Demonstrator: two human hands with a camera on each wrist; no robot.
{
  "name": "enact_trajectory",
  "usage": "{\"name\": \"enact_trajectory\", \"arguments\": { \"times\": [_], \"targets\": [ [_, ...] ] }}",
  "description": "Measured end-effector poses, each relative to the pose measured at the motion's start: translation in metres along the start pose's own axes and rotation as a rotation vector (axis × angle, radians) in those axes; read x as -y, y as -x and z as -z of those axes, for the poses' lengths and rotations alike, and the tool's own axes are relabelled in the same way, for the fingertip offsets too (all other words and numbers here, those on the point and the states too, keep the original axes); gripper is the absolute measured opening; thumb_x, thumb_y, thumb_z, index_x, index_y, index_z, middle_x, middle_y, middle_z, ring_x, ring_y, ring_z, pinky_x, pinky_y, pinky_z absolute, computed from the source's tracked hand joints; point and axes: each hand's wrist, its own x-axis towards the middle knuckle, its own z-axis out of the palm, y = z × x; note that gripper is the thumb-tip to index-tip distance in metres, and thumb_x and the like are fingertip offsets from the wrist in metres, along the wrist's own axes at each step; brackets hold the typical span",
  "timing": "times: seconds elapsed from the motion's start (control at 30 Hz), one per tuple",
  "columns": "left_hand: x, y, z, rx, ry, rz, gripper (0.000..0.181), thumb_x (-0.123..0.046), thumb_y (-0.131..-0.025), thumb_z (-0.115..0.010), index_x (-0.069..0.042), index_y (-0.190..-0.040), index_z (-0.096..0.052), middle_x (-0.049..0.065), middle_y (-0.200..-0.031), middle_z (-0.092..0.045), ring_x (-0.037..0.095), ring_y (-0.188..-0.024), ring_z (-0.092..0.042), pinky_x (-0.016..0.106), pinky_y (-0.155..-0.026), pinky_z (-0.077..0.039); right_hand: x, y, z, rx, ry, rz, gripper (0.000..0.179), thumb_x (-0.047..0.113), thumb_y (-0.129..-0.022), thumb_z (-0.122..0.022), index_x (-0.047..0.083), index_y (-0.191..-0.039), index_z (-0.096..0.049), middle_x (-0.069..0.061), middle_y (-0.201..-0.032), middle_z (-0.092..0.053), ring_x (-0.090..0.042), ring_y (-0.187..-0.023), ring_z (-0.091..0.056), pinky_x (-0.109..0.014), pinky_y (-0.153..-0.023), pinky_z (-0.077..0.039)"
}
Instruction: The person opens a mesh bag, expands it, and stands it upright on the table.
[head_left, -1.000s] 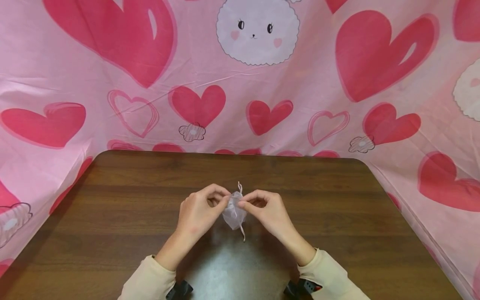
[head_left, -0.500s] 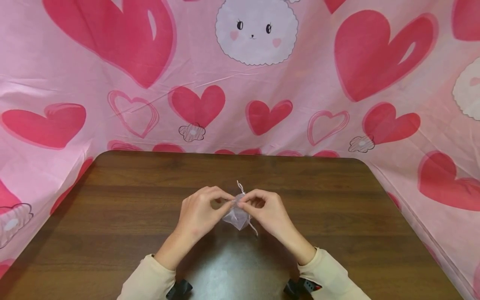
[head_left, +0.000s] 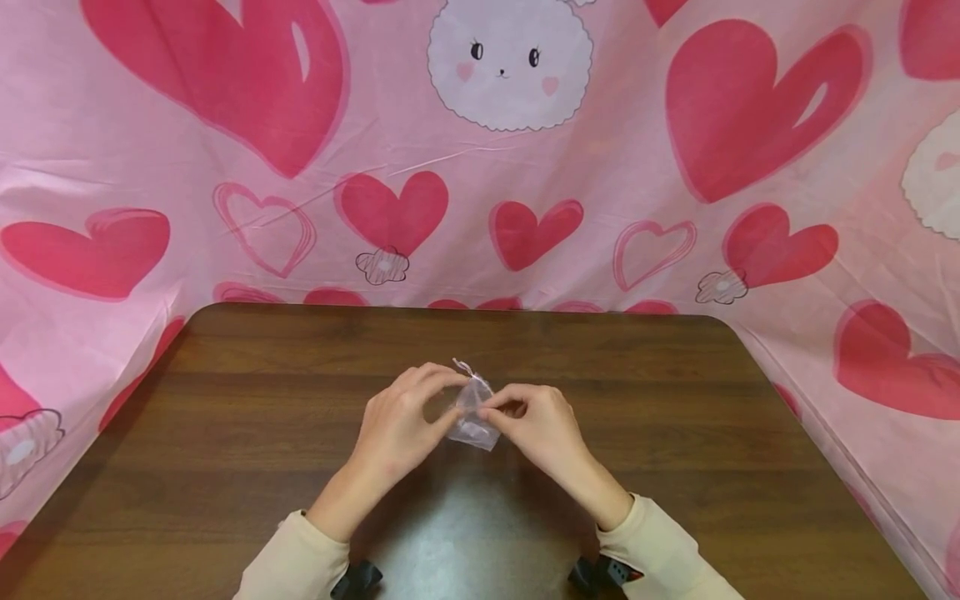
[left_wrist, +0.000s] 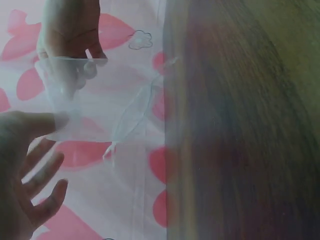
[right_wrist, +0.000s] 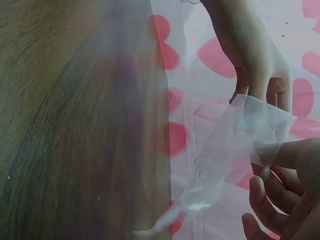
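A small sheer white drawstring pouch point(head_left: 474, 429) hangs between both hands above the table, its thin white cord sticking out at the far end. My right hand point(head_left: 542, 421) pinches its right side between thumb and forefinger. My left hand point(head_left: 397, 421) is at the left side, with thumb and forefinger spread apart, their tips right at the fabric. In the left wrist view, the pouch point(left_wrist: 100, 100) shows the left fingers point(left_wrist: 45, 172) loosely spread below it. The right wrist view has the pouch point(right_wrist: 225, 155) stretching down from the right fingertips, partly see-through.
Beneath the hands is a dark brown wooden table point(head_left: 300, 467) with rounded far corners. A pink curtain point(head_left: 465, 158) with red hearts hangs behind it and down both sides. Black wrist devices point(head_left: 357, 579) sit under the cream sleeves point(head_left: 300, 554).
The pouch has turned, its cord end swinging to the far side and its flat bottom edge toward me. My left thumb and forefinger have parted from their pinch; the right hand keeps its grip.
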Motion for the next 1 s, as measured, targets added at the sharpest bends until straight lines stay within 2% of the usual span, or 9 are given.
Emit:
{"name": "enact_trajectory", "arguments": {
  "times": [0.07, 0.13, 0.33, 0.53, 0.63, 0.73, 0.83, 0.9, 1.0],
  "targets": [
    [0.0010, -0.0001, -0.0014, 0.002, -0.017, -0.047, 0.030, -0.019, -0.074, -0.089, -0.028, -0.100, -0.077, -0.016, -0.094, -0.069, 0.005, -0.081, -0.060, 0.026, -0.054, -0.045, -0.0002, -0.0003, -0.0003, -0.009, 0.021, 0.026, 0.008, 0.014, -0.078, -0.085, 0.017, -0.080, -0.078, 0.012, -0.066, -0.064, -0.003, -0.056, -0.052, -0.024, -0.051, -0.044],
    [0.0020, 0.0004, -0.0024, -0.008, -0.035, -0.060, 0.025, -0.020, -0.074, -0.089, -0.029, -0.094, -0.079, -0.017, -0.087, -0.069, 0.004, -0.076, -0.059, 0.024, -0.052, -0.043, -0.0002, -0.0004, -0.0004, -0.008, 0.022, 0.035, 0.009, 0.015, -0.078, -0.085, 0.018, -0.081, -0.078, 0.012, -0.067, -0.064, -0.003, -0.057, -0.051, -0.024, -0.051, -0.044],
    [0.0037, 0.0018, -0.0026, -0.055, -0.060, 0.029, 0.015, -0.024, -0.073, -0.089, -0.031, -0.083, -0.080, -0.017, -0.072, -0.065, 0.001, -0.062, -0.050, 0.023, -0.049, -0.037, -0.0002, -0.0004, 0.0019, 0.051, 0.018, 0.014, 0.008, 0.018, -0.080, -0.084, 0.019, -0.087, -0.080, 0.012, -0.071, -0.068, -0.003, -0.056, -0.053, -0.024, -0.051, -0.045],
    [0.0044, 0.0028, -0.0027, -0.057, -0.053, 0.100, 0.014, -0.024, -0.074, -0.088, -0.028, -0.080, -0.076, -0.014, -0.070, -0.062, 0.005, -0.064, -0.053, 0.028, -0.052, -0.040, -0.0036, 0.0002, 0.0046, 0.080, 0.033, -0.009, 0.006, 0.018, -0.082, -0.082, 0.016, -0.087, -0.080, 0.009, -0.075, -0.071, -0.008, -0.056, -0.056, -0.025, -0.050, -0.044],
    [0.0045, 0.0029, -0.0039, -0.022, -0.052, 0.065, 0.021, -0.021, -0.073, -0.089, -0.029, -0.086, -0.074, -0.015, -0.080, -0.065, 0.007, -0.072, -0.058, 0.030, -0.054, -0.044, -0.0039, 0.0004, 0.0050, 0.057, 0.048, 0.004, 0.005, 0.018, -0.081, -0.083, 0.017, -0.084, -0.079, 0.011, -0.071, -0.069, -0.007, -0.057, -0.056, -0.025, -0.052, -0.045],
    [0.0045, 0.0027, -0.0057, 0.012, -0.052, -0.011, 0.030, -0.018, -0.072, -0.089, -0.029, -0.096, -0.075, -0.014, -0.091, -0.069, 0.008, -0.082, -0.060, 0.031, -0.057, -0.048, -0.0037, 0.0004, 0.0047, 0.040, 0.064, 0.026, 0.007, 0.015, -0.079, -0.084, 0.018, -0.080, -0.078, 0.012, -0.068, -0.066, -0.003, -0.059, -0.056, -0.024, -0.055, -0.045],
    [0.0042, 0.0027, -0.0069, 0.021, -0.056, -0.071, 0.028, -0.018, -0.073, -0.089, -0.030, -0.096, -0.078, -0.015, -0.090, -0.070, 0.006, -0.081, -0.060, 0.029, -0.058, -0.049, -0.0024, 0.0006, 0.0043, 0.036, 0.062, 0.042, 0.010, 0.013, -0.078, -0.085, 0.019, -0.079, -0.077, 0.013, -0.068, -0.064, -0.002, -0.060, -0.055, -0.024, -0.057, -0.046],
    [0.0039, 0.0027, -0.0070, 0.011, -0.071, -0.076, 0.022, -0.019, -0.073, -0.089, -0.031, -0.089, -0.079, -0.018, -0.083, -0.070, 0.004, -0.076, -0.060, 0.028, -0.056, -0.047, -0.0019, 0.0006, 0.0039, 0.034, 0.055, 0.050, 0.010, 0.012, -0.078, -0.085, 0.019, -0.079, -0.077, 0.012, -0.068, -0.063, -0.002, -0.061, -0.055, -0.024, -0.057, -0.047],
    [0.0034, 0.0031, -0.0063, -0.009, -0.094, -0.033, 0.016, -0.024, -0.073, -0.089, -0.033, -0.082, -0.079, -0.020, -0.074, -0.066, 0.001, -0.067, -0.055, 0.025, -0.052, -0.043, -0.0015, 0.0005, 0.0038, 0.039, 0.053, 0.049, 0.010, 0.014, -0.078, -0.085, 0.020, -0.082, -0.077, 0.012, -0.071, -0.065, -0.002, -0.061, -0.055, -0.025, -0.057, -0.046]
  ]
}}
